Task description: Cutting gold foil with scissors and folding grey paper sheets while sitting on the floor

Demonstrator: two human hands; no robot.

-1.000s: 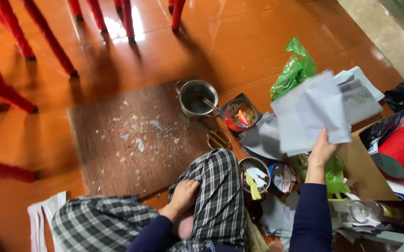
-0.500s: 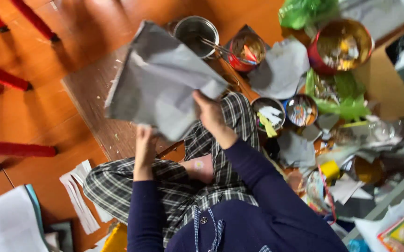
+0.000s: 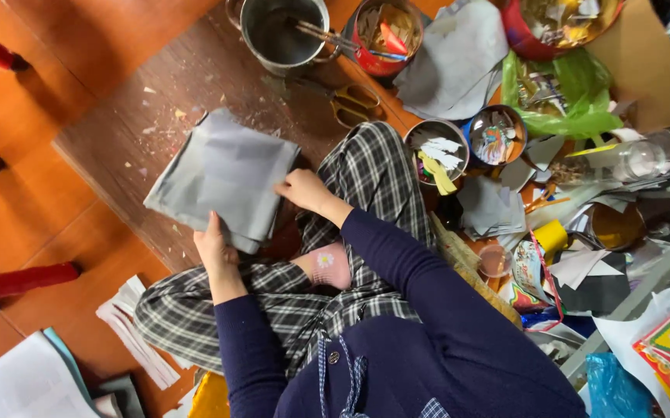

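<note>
The stack of grey paper sheets (image 3: 223,178) lies on the dark wooden board (image 3: 134,131), just left of the person's bent knee in checked trousers (image 3: 374,174). The left hand (image 3: 215,246) pinches the near edge of the stack, thumb on top. The right hand (image 3: 300,190) presses closed fingers on its right edge. The sheets look thin, light and limp, so they probably bend and slide apart; holding both edges seems safest. Beyond the stack, a steel pot (image 3: 281,31) and yellow-handled scissors (image 3: 350,102) stand near the board's far side.

Grey paper stack (image 3: 223,174), plaid trousers (image 3: 366,174)
</note>
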